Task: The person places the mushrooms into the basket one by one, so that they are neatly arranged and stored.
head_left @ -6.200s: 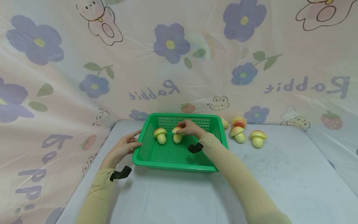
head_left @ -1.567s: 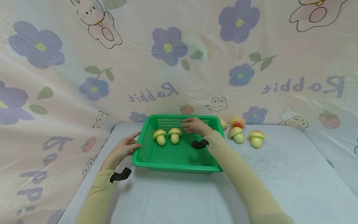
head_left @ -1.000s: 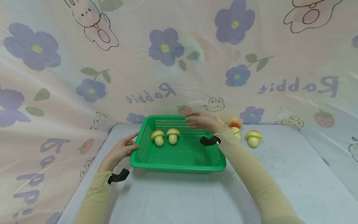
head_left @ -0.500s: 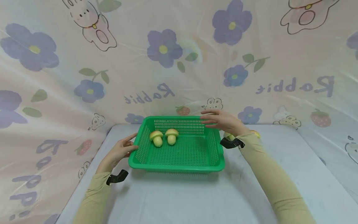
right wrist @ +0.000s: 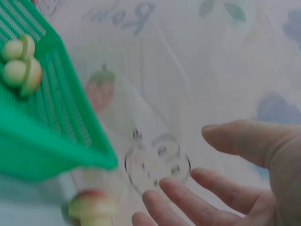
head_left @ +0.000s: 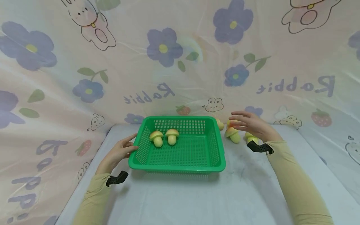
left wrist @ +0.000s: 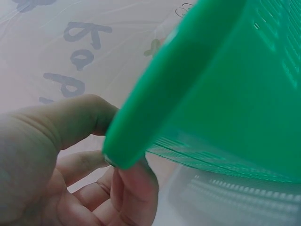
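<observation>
My left hand (head_left: 116, 154) pinches the left rim of a green plastic basket (head_left: 180, 169); the left wrist view has the thumb on one side of the rim (left wrist: 155, 89) and curled fingers beneath. Two yellow mushrooms with reddish caps, a left one (head_left: 156, 139) and a right one (head_left: 172, 137), stand side by side in the basket. Right of it, my right hand (head_left: 254, 125) hovers with spread fingers, holding nothing. Below and around this hand are more mushrooms: a tilted one (head_left: 232, 135), another (head_left: 250, 137) partly hidden by the wrist, and one behind them, mostly covered by fingers.
A pale yellow piece (head_left: 220, 124) shows at the basket's back right corner. Everything stands on a white-covered table (head_left: 174, 200). A patterned cloth backdrop (head_left: 197, 78) rises right behind the table's back edge.
My right hand has let go of the second mushroom in the basket, lifted out over the right rim and moved right above the loose mushrooms. The left hand stays at the rim.
</observation>
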